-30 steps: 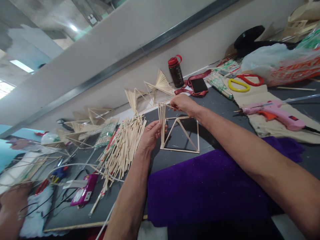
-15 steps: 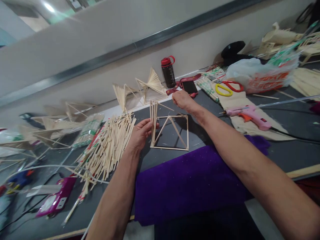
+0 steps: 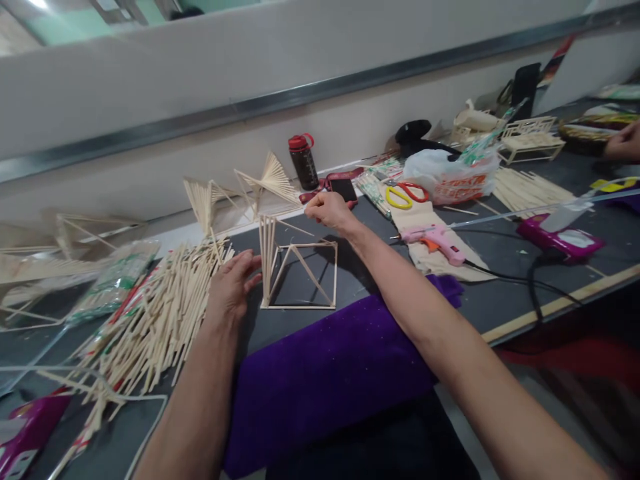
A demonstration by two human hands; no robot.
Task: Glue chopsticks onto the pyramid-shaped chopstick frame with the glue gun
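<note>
A small frame of glued wooden sticks (image 3: 300,273) stands on the dark table (image 3: 490,300), with several upright sticks at its left edge. My left hand (image 3: 231,285) rests beside that edge with fingers apart, touching or almost touching the uprights and holding nothing. My right hand (image 3: 330,210) hovers above the frame's far corner with fingers pinched on a thin stick that slants toward the frame. A big loose pile of wooden sticks (image 3: 160,313) lies just left of my left hand.
A purple cloth (image 3: 325,373) lies at the near edge. A pink glue gun (image 3: 433,238), scissors (image 3: 403,193), a phone (image 3: 344,189) and a red-capped bottle (image 3: 303,160) sit behind. Finished stick fans (image 3: 270,180) lean on the wall. Another person's hand (image 3: 623,141) shows far right.
My left hand has let go of the upright sticks and opened beside them. The view has swung to the right. My right hand keeps its pinch above the frame.
</note>
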